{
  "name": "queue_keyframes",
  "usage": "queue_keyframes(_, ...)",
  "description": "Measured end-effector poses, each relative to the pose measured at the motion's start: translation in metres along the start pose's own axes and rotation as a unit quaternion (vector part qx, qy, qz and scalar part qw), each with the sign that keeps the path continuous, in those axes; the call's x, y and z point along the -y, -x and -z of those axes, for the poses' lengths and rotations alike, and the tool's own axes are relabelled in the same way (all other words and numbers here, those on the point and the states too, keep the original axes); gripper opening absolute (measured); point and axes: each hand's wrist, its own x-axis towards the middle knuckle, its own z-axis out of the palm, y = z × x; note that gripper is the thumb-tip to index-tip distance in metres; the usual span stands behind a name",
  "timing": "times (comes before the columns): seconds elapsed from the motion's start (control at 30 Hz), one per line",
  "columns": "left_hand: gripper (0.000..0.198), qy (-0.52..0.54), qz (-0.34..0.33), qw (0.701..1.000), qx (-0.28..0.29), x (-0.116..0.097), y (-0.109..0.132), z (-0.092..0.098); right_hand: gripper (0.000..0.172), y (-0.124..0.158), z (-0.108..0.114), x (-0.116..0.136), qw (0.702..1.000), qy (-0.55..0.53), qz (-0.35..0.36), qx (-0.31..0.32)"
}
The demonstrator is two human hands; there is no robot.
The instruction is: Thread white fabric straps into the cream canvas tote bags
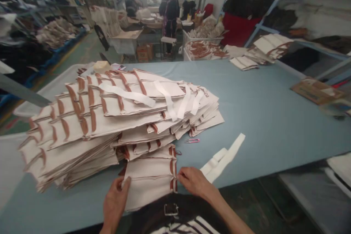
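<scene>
A flat, sewn cream fabric piece (149,179) with brown trim lies at the table's front edge, close to my body. My left hand (115,197) grips its left edge, thumb on top and fingers curled underneath. At the brown-trimmed right edge, my right hand (192,180) is closed in a pinch; the fingertips are partly hidden. Just beyond lies a large, overlapping pile of similar cream pieces (131,120) with brown edges. Several white strips (167,100) rest on that pile. Pink thread snips (193,140) lie between the pile and my right hand.
More white strips (223,159) lie on the blue-grey table (260,117) to the right. Folded cream pieces (244,63) sit at the far right corner, near a cardboard piece (318,89) and shelving. Behind the table are filled crates (205,50) and a standing person (168,11).
</scene>
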Motion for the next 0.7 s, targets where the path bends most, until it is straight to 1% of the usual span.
queue_keyframes(0.03, 0.038, -0.001, 0.002, 1.0, 0.007, -0.003, 0.003, 0.003, 0.025, 0.002, -0.001, -0.001, 1.0, 0.005, -0.006, -0.002)
queue_keyframes(0.1, 0.042, 0.017, 0.008, 0.999, 0.039, -0.009, 0.009, 0.007, 0.025, 0.004, -0.004, -0.003, 1.0, 0.009, -0.014, -0.007)
queue_keyframes(0.2, 0.039, 0.09, 0.025, 0.992, 0.09, -0.017, 0.018, 0.007, 0.024, -0.002, -0.009, -0.005, 1.0, 0.001, -0.014, -0.02)
queue_keyframes(0.27, 0.034, 0.148, 0.057, 0.983, 0.091, -0.023, 0.018, 0.006, 0.026, -0.012, -0.013, -0.006, 1.0, -0.013, -0.007, -0.028)
queue_keyframes(0.33, 0.029, 0.205, 0.102, 0.97, 0.075, -0.031, 0.013, 0.006, 0.03, -0.026, -0.017, -0.008, 0.999, -0.03, 0.005, -0.02)
queue_keyframes(0.4, 0.026, 0.262, 0.142, 0.952, 0.067, -0.043, 0.005, 0.007, 0.029, -0.042, -0.021, -0.008, 0.999, -0.045, 0.022, 0.009)
queue_keyframes(0.47, 0.026, 0.308, 0.172, 0.933, 0.073, -0.056, -0.001, 0.01, 0.028, -0.054, -0.025, -0.008, 0.997, -0.055, 0.035, 0.041)
queue_keyframes(0.53, 0.028, 0.339, 0.201, 0.915, 0.08, -0.069, -0.002, 0.012, 0.029, -0.063, -0.028, -0.009, 0.996, -0.054, 0.041, 0.053)
queue_keyframes(0.6, 0.03, 0.358, 0.227, 0.902, 0.085, -0.079, 0.003, 0.013, 0.031, -0.068, -0.031, -0.009, 0.997, -0.044, 0.037, 0.044)
queue_keyframes(0.7, 0.033, 0.372, 0.253, 0.888, 0.093, -0.091, 0.024, 0.012, 0.035, -0.074, -0.037, -0.01, 1.0, -0.018, 0.007, 0.023)
